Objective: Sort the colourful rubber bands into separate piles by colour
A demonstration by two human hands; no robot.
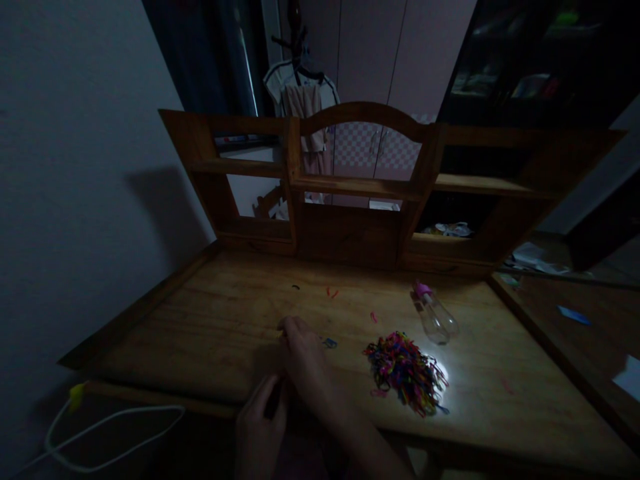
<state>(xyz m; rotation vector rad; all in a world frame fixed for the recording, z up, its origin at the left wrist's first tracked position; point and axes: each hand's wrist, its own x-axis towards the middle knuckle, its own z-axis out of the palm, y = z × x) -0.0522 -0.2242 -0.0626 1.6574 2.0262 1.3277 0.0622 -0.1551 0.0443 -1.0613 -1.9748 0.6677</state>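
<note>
My right hand point(301, 352) reaches forward over the wooden desk point(215, 320), its fingers drawn together with their tips down on the wood. What they pinch is too small and dark to name. A small blue band point(330, 343) lies just right of that hand. My left hand point(260, 427) sits at the desk's front edge, fingers curled close behind the right hand. A heap of colourful rubber bands point(406, 371) lies to the right in a patch of light. A clear bottle with a pink cap point(434, 316) lies on its side beyond the heap.
A few loose bands point(332, 292) lie scattered near the wooden shelf unit point(360, 187) at the desk's back. A white cable point(115, 433) loops below the front left corner. The wall stands on the left, and papers point(631, 377) lie at the right.
</note>
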